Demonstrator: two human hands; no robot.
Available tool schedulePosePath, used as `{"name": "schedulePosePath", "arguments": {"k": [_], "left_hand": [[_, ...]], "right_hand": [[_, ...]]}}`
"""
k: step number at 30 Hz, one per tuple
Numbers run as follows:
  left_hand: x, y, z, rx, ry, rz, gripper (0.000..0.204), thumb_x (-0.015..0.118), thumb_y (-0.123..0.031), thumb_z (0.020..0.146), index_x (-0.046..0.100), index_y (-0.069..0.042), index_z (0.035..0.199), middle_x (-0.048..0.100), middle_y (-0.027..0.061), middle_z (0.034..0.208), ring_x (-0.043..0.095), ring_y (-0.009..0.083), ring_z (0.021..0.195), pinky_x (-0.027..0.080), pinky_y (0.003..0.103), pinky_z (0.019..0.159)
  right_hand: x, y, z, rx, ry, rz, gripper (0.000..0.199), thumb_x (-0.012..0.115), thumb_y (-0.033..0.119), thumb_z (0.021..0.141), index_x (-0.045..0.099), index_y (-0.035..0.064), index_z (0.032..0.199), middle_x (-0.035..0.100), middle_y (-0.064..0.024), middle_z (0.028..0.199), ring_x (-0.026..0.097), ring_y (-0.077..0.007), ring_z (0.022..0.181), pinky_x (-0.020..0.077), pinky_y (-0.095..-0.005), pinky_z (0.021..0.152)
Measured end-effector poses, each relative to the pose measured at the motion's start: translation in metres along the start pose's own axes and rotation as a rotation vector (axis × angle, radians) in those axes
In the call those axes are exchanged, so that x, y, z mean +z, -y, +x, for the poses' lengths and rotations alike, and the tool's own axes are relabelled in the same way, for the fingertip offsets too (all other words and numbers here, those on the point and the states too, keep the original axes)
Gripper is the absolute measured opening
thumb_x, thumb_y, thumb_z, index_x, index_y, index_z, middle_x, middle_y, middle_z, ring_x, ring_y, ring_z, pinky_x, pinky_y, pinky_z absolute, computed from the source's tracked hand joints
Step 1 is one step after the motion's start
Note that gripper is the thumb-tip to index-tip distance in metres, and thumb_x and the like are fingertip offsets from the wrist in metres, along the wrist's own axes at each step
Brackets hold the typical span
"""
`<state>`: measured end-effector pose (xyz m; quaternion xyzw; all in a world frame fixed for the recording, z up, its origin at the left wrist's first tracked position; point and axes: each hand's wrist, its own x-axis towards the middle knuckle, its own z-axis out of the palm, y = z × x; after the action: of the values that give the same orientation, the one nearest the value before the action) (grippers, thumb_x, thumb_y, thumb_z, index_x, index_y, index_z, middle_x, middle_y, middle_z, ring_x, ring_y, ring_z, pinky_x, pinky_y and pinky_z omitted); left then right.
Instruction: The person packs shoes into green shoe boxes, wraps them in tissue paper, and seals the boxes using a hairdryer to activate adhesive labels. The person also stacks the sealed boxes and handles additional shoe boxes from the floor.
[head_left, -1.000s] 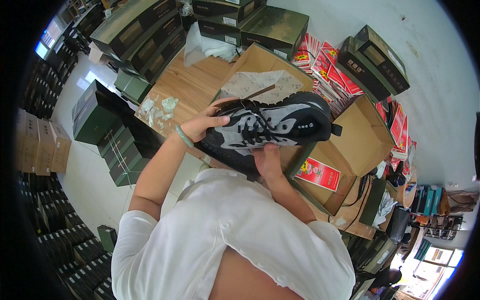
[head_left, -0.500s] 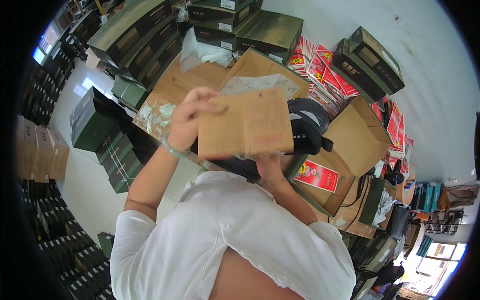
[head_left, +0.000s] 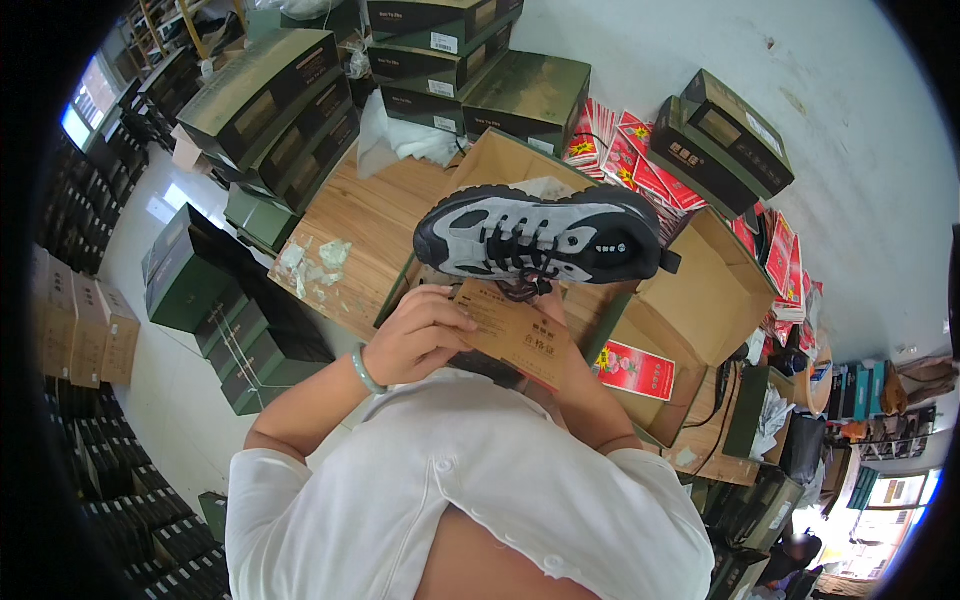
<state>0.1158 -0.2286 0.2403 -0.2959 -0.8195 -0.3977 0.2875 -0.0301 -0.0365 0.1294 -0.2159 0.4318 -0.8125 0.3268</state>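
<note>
Dark green shoe boxes (head_left: 215,300) are stacked on the floor off the tabletop's (head_left: 365,225) left edge. The left hand (head_left: 420,335) is closed on a brown cardboard tag (head_left: 515,330), pinching its left end, just below a grey-and-black hiking shoe (head_left: 545,235) held up over the open cardboard box (head_left: 690,290) near the tabletop's right edge. The right hand (head_left: 552,305) is mostly hidden behind the tag; its grip cannot be told. Red packets (head_left: 635,165) lie at the far edge.

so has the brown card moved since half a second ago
Yes. The card has dropped: it was up covering the shoe, and now sits below it, nearer the person's chest, held by the left hand. The shoe shows fully again over the open box.
</note>
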Motion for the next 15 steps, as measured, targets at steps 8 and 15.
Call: {"name": "schedulePosePath", "arguments": {"k": [8, 15], "left_hand": [[0.009, -0.001, -0.008, -0.115, -0.134, 0.295, 0.018, 0.070, -0.001, 0.067, 0.070, -0.014, 0.081, 0.064, -0.0014, 0.087, 0.055, 0.0205, 0.090, 0.039, 0.042, 0.094], [0.036, 0.045, -0.034, -0.464, -0.384, 0.177, 0.014, 0.071, -0.010, 0.077, 0.070, -0.015, 0.090, 0.061, 0.0050, 0.093, 0.052, 0.0181, 0.086, 0.043, 0.037, 0.080]], "right_hand": [[-0.008, 0.009, 0.005, 0.149, -0.187, -0.050, 0.029, 0.053, 0.015, 0.090, 0.053, 0.0042, 0.117, 0.062, -0.0109, 0.100, 0.063, -0.0227, 0.097, 0.0533, -0.0385, 0.089], [0.023, 0.030, 0.009, -0.224, -0.263, 0.122, 0.036, 0.059, 0.009, 0.084, 0.051, 0.0048, 0.119, 0.061, -0.0091, 0.111, 0.062, -0.0230, 0.096, 0.0521, -0.0424, 0.091]]}}
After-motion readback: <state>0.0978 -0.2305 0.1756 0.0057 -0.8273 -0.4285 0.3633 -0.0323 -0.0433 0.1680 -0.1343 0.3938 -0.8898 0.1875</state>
